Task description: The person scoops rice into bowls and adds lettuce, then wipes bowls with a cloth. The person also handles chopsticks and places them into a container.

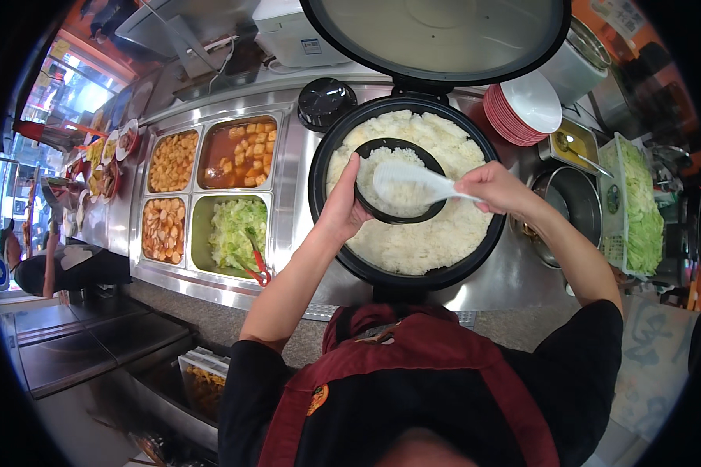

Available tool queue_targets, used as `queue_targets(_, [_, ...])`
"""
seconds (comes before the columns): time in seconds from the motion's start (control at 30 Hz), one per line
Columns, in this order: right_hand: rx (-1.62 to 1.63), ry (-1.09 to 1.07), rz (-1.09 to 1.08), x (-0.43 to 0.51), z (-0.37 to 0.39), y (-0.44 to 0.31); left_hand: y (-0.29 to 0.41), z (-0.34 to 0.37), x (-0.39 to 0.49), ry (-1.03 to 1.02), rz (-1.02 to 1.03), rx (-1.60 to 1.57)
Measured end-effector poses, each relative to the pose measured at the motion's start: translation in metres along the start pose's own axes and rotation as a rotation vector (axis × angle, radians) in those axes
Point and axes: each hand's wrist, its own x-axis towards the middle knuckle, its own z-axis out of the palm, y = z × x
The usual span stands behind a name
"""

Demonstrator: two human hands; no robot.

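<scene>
My left hand [346, 201] grips the near left rim of a black bowl [398, 219], with the thumb along its edge. Cooked rice [394, 159] fills much of this bowl. In my right hand [490, 187] is the handle of a white rice paddle [406, 181]; its blade lies over the rice in the bowl and hides part of it. The bowl is held above a large round black rice cooker [321, 233] full of white rice [426, 251]. Behind it the cooker's lid [438, 35] stands raised.
Left are steel food pans with tofu in sauce [236, 153] and shredded cabbage [233, 230] with red-handled tongs [261, 268]. Black bowls [327, 102] stand behind. Right are stacked red-and-white bowls [523, 111], a steel pot [569, 198] and a cabbage crate [631, 204]. A person [70, 268] stands far left.
</scene>
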Motion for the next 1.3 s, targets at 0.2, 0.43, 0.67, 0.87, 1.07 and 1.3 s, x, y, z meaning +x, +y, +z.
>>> queue_targets(0.2, [-0.578, 0.366, -0.312, -0.016, -0.020, -0.010, 0.003, -0.042, -0.005, 0.030, 0.279, -0.016])
queue_targets(0.43, [-0.751, 0.499, -0.389, -0.021, 0.016, -0.037, -0.009, -0.038, -0.003, 0.002, 0.558, 0.042])
queue_targets(0.67, [-0.634, 0.242, -0.371, -0.012, 0.044, -0.075, -0.013, -0.028, -0.004, -0.091, 0.574, 0.065])
queue_targets(0.87, [-0.604, 0.297, -0.286, -0.033, 0.036, -0.091, -0.005, -0.031, -0.006, -0.074, 0.663, 0.145])
queue_targets(1.07, [-0.693, 0.421, -0.362, -0.023, 0.041, -0.090, 0.006, -0.023, -0.014, -0.152, 0.377, -0.104])
queue_targets(1.3, [-0.765, 0.580, -0.316, -0.039, 0.035, -0.083, 0.017, -0.029, -0.014, -0.197, 0.341, -0.108])
